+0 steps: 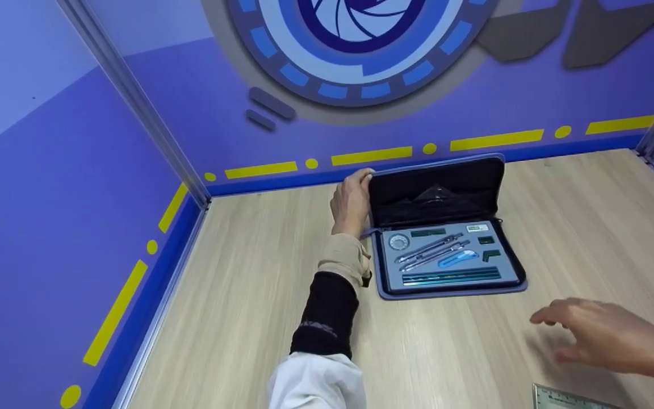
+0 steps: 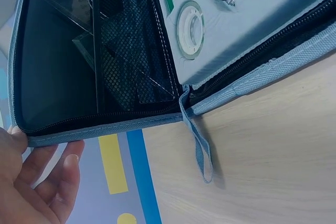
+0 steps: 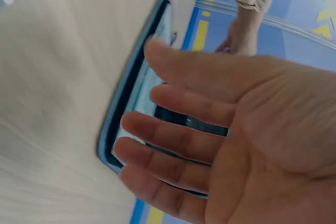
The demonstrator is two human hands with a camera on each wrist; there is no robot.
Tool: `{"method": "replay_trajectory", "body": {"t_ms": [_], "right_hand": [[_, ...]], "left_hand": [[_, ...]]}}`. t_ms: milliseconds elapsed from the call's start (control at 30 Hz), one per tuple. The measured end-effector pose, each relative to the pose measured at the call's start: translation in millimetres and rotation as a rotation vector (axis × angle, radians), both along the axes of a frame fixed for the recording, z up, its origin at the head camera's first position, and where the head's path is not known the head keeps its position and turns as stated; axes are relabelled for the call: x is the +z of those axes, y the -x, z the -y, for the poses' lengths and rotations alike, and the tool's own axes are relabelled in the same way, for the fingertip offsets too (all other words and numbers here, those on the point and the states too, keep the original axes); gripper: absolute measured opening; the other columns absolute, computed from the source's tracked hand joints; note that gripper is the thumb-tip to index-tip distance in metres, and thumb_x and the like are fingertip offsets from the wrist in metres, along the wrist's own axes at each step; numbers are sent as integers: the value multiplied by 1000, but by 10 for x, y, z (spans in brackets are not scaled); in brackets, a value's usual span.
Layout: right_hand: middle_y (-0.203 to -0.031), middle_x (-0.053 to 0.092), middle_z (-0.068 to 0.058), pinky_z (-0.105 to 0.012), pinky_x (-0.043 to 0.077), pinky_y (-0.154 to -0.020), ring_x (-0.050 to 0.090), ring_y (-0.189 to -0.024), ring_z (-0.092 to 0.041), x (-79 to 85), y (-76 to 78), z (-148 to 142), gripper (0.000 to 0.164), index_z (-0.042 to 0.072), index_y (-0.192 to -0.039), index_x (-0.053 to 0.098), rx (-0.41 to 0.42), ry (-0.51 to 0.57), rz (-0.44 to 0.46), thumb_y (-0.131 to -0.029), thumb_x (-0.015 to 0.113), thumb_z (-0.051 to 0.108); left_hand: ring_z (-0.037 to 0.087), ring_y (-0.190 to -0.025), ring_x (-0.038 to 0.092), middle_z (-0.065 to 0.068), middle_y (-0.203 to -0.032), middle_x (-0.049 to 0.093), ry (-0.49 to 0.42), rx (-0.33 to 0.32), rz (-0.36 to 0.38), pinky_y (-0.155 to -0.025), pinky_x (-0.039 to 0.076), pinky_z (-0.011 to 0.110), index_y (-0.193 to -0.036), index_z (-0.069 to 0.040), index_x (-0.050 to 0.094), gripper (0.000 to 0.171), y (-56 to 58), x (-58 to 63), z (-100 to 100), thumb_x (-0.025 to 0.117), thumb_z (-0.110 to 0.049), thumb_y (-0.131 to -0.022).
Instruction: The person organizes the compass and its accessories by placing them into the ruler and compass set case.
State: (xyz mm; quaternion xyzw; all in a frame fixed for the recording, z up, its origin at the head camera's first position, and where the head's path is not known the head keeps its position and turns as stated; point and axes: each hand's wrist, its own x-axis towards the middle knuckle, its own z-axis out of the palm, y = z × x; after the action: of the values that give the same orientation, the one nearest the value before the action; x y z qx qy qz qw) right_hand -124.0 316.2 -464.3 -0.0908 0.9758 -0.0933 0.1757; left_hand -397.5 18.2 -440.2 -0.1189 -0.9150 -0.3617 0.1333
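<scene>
A blue zip-up drawing-set case [image 1: 452, 295] lies unzipped on the table, its black-lined lid [image 1: 395, 196] raised. My left hand [image 1: 352, 201] grips the lid's left corner; in the left wrist view thumb and fingers pinch the piped edge [image 2: 105, 129]. The grey tray holds silver compasses [image 1: 430, 248], a light-blue utility knife [image 1: 458, 259], green pencils [image 1: 452, 276] and a white ring-shaped piece [image 1: 399, 242]. Clear set squares [image 2: 79, 3] sit in the lid's mesh pocket. To the case's right, my right hand [image 1: 605, 335] hovers over the table with fingers spread, holding nothing.
A clear ruler-marked piece [image 1: 565, 399] lies at the bottom right, partly cut off by the frame. A pull strap [image 2: 198, 150] hangs at the case's hinge. Blue-purple panels [image 1: 304, 136] wall the table behind and on the left.
</scene>
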Motion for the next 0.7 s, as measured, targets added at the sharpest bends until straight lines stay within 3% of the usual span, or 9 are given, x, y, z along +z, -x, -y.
{"method": "replay_trajectory", "body": {"t_ms": [200, 333, 433, 533, 700], "right_hand": [[-102, 63, 2, -44, 56, -77, 54, -85, -13, -242, -171, 75, 65, 16, -119, 72, -7, -44, 41, -64, 95, 43], [-107, 61, -3, -50, 56, -78, 57, -90, -21, -339, -215, 162, 68, 16, -122, 69, -73, -22, 211, -67, 92, 49], [-107, 60, -6, -52, 57, -81, 58, -91, -26, -383, -243, 224, 73, 15, -123, 66, -96, -1, 320, -66, 90, 54], [-104, 57, -5, -48, 56, -77, 55, -88, -23, -406, -296, 262, 82, 13, -126, 65, -88, 11, 320, -63, 88, 61], [-100, 51, -1, -33, 50, -66, 47, -82, -18, -419, -400, 307, 96, 17, -131, 63, -63, -19, 236, -58, 83, 75]], "left_hand": [[21, -82, 68, 0, -105, 76, 0, 0, -5, -72, 55, 40, -127, -32, 72, 29, 11, -12, 3, 49, -34, -108], [22, -79, 68, 1, -103, 75, 0, -4, -1, -70, 55, 40, -127, -32, 71, 30, 9, -25, -4, 49, -34, -108], [23, -86, 70, -1, -110, 76, 4, -4, -3, -72, 55, 40, -128, -33, 71, 30, 10, -21, 0, 49, -35, -108], [23, -94, 72, -4, -119, 76, 5, -6, -12, -74, 56, 42, -127, -33, 71, 29, 12, -15, 2, 49, -34, -108], [22, -98, 72, -5, -122, 75, -3, -7, -11, -77, 57, 42, -126, -33, 72, 29, 16, -18, 5, 49, -34, -108]]}}
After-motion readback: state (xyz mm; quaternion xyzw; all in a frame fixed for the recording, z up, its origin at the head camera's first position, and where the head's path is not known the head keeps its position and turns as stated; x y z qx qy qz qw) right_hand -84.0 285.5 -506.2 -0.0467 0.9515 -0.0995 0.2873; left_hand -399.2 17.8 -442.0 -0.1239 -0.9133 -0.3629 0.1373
